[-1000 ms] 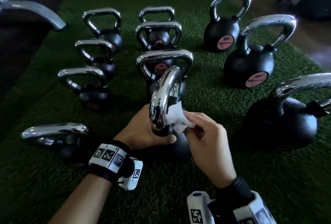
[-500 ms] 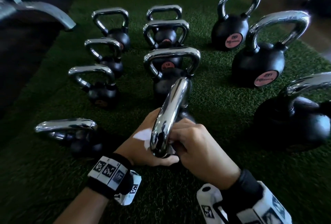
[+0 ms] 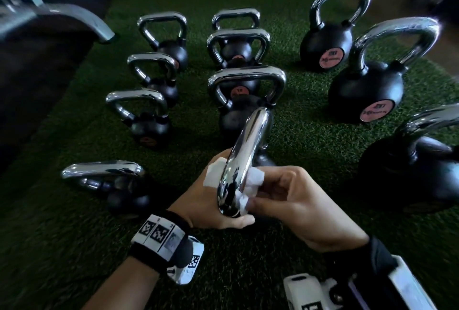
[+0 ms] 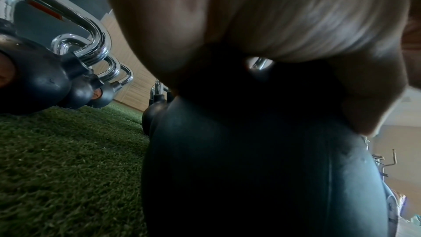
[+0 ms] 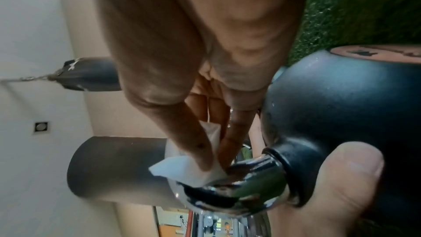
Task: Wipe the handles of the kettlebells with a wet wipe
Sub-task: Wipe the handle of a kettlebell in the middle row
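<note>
My right hand (image 3: 293,200) pinches the wet wipe (image 3: 253,180) against the chrome handle (image 3: 246,155), which runs up and away from me. My left hand (image 3: 206,200) seems to grip the handle's base.

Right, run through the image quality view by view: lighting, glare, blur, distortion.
Head view: dim overall, bright glare streaks on the chrome handle, and wide-angle bending at the edges. Left wrist view: the left hand sits too close, a blurred mass over a dark kettlebell body. Right wrist view: the scene appears turned sideways, the white wipe is fairly sharp, and the near thumb is soft.
</note>
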### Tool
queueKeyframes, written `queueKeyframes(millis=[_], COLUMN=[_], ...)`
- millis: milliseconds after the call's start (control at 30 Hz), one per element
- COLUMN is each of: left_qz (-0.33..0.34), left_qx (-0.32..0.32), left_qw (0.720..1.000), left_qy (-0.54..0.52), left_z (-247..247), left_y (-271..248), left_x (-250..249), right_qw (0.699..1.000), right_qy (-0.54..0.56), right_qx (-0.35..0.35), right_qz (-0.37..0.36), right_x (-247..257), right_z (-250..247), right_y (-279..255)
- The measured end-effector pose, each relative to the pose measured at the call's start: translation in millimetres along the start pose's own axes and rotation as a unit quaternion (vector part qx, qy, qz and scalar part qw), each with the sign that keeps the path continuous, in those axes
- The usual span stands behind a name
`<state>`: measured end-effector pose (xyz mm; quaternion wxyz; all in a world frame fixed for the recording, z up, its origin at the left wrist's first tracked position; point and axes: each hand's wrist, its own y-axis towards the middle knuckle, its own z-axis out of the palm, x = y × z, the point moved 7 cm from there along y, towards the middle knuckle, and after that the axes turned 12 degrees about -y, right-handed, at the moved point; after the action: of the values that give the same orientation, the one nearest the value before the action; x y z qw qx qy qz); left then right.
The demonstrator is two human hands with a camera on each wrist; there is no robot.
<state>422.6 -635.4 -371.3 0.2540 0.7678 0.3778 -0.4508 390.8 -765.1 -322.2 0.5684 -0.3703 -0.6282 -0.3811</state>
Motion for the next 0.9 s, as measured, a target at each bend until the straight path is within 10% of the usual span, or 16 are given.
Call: queueKeyframes(millis=[700, 900], left_qz=[0.064, 0.069], left_qx=[-0.075, -0.090], left_qw=[0.995, 0.993], left_qy=[-0.020, -0.026], left_z=[-9, -11], left_y=[1, 0], left_x=[-23, -24], right_qw=[0.951, 0.915], right_qy=[0.278, 0.281], right_qx=[-0.124, -0.276], right_qz=[0.059, 0.085], right_x=[-13, -24], right_z=[-5, -29], right_y=[28, 49])
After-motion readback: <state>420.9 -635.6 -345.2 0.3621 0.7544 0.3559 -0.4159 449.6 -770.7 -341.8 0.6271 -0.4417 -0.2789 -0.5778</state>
